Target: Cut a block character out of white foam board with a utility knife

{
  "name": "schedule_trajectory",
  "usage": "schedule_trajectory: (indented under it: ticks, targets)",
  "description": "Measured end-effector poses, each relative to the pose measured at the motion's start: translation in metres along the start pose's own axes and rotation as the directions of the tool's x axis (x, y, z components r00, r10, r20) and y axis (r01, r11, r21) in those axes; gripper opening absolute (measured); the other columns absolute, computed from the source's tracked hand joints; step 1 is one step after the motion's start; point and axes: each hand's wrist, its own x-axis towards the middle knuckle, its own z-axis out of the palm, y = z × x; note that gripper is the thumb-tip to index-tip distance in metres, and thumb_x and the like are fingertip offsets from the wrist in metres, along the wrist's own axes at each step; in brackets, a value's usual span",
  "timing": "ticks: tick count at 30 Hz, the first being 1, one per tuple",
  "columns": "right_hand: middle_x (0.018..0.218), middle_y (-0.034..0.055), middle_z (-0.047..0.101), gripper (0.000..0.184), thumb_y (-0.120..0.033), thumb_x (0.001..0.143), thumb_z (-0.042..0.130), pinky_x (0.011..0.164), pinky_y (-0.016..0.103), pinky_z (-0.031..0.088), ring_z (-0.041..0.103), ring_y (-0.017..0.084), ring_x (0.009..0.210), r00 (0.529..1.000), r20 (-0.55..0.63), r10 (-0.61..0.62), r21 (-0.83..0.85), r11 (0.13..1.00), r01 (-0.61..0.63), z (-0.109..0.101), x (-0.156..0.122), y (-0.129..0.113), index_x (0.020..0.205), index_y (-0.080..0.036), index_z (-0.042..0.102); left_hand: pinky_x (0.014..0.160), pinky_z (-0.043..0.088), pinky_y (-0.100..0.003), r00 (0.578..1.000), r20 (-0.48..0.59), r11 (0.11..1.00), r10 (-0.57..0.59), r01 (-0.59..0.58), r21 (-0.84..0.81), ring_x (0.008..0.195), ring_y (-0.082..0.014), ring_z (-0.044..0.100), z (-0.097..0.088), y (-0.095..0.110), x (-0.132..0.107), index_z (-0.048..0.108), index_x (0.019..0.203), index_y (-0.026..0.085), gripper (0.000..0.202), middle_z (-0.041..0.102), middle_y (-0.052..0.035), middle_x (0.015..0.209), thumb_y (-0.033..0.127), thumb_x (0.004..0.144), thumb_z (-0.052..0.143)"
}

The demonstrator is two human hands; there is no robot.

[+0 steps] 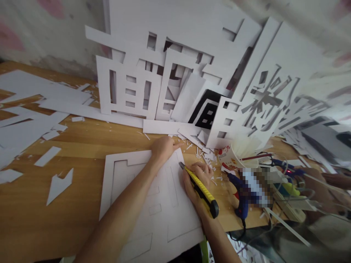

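A white foam board [161, 223] with thin outlines drawn on it lies tilted in front of me, and a cut channel shows near its upper left. My left hand [163, 149] holds the board's far edge, one finger stretched to the right and the others mostly hidden. My right hand [197, 177] is closed around a yellow and black utility knife [201, 186]. The knife's blade points up and left, just above the board's upper right corner. Thin offcuts [201, 148] are scattered beyond both hands.
Large white panels with cut-out characters [131, 87] lean against the wall. Board scraps [49, 155] lie at the left. To the right stand a paper cup with glue sticks [230, 155], a blue glue gun [241, 197], cables and a power strip [290, 206]. Another person's hand [315, 180] shows at the far right.
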Motion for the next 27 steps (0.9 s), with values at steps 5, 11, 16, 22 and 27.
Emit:
schedule_trajectory:
  ticks: [5,11,16,22,27]
  targets:
    - [0.085,0.0003,0.069,0.005,-0.025,0.091,0.063,0.098,0.05,0.04,0.066,0.021,0.087,1.0,0.001,-0.018,0.027,0.999,0.018,-0.005,0.0,-0.003,0.094,-0.026,0.067,0.063,0.039,-0.031,1.0,-0.001,1.0,0.011,-0.011,-0.018,0.076,-0.0244,0.069,-0.003,0.0,-0.003,0.08,0.08,0.02,0.076,0.075,-0.0134,0.08,0.079,0.092,0.034]
    - [0.084,0.001,0.068,0.004,-0.024,0.089,0.065,0.085,0.043,0.046,0.064,0.021,0.084,1.0,-0.024,0.011,0.023,1.0,-0.011,-0.011,-0.004,-0.008,0.09,-0.026,0.068,0.064,0.039,-0.031,1.0,-0.009,0.999,0.02,-0.021,-0.032,0.077,-0.0245,0.069,0.0,-0.002,-0.001,0.08,0.081,0.02,0.076,0.074,-0.0132,0.077,0.08,0.092,0.034]
    - [0.083,0.0002,0.067,0.004,-0.026,0.089,0.065,0.085,0.041,0.044,0.063,0.019,0.083,1.0,-0.021,0.017,0.01,1.0,-0.016,-0.011,-0.009,-0.008,0.088,-0.025,0.068,0.065,0.038,-0.032,0.999,-0.033,0.999,0.001,-0.002,-0.039,0.078,-0.0265,0.069,0.006,-0.004,0.003,0.08,0.083,0.019,0.073,0.071,-0.0124,0.073,0.08,0.09,0.041]
    - [0.083,0.0,0.067,0.006,-0.025,0.088,0.063,0.086,0.042,0.045,0.062,0.019,0.083,0.998,-0.013,0.061,0.029,0.998,-0.061,-0.015,-0.016,-0.008,0.083,-0.024,0.066,0.067,0.038,-0.031,1.0,-0.031,0.998,0.004,-0.005,-0.058,0.078,-0.0256,0.068,0.006,-0.004,0.002,0.079,0.082,0.019,0.071,0.07,-0.0122,0.071,0.079,0.09,0.043]
    - [0.086,0.0009,0.068,0.004,-0.027,0.086,0.063,0.092,0.046,0.045,0.062,0.022,0.087,0.992,0.044,0.12,0.048,0.991,-0.122,-0.018,-0.026,-0.005,0.087,-0.026,0.066,0.063,0.034,-0.032,0.999,-0.043,0.998,-0.003,0.0,-0.063,0.07,-0.0238,0.065,0.007,-0.004,0.002,0.076,0.074,0.019,0.077,0.066,-0.0105,0.064,0.084,0.088,0.037]
